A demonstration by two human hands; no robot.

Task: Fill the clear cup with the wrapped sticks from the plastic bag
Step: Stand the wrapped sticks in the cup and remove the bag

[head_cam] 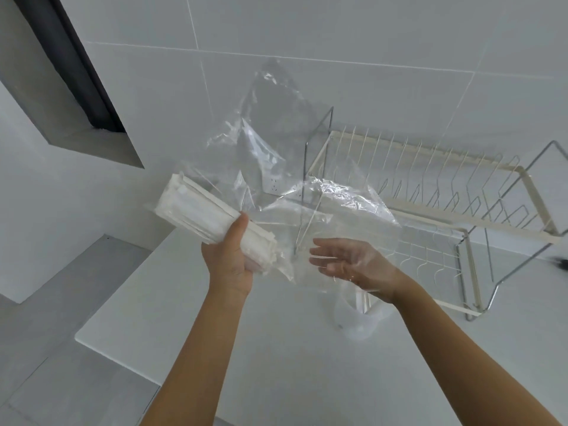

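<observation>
Now your left hand (229,259) grips the wrapped sticks (203,215), half out of the plastic bag (276,155); your right hand (353,265) is spread over the clear cup (358,318) on the white counter (246,348).

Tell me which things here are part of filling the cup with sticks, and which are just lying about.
Part of the job:
- wrapped sticks, gripped by the left hand
- plastic bag, draped over the open right hand
- clear cup on the counter, a few sticks already in it

Lying about:
- dish rack
- wall socket
</observation>
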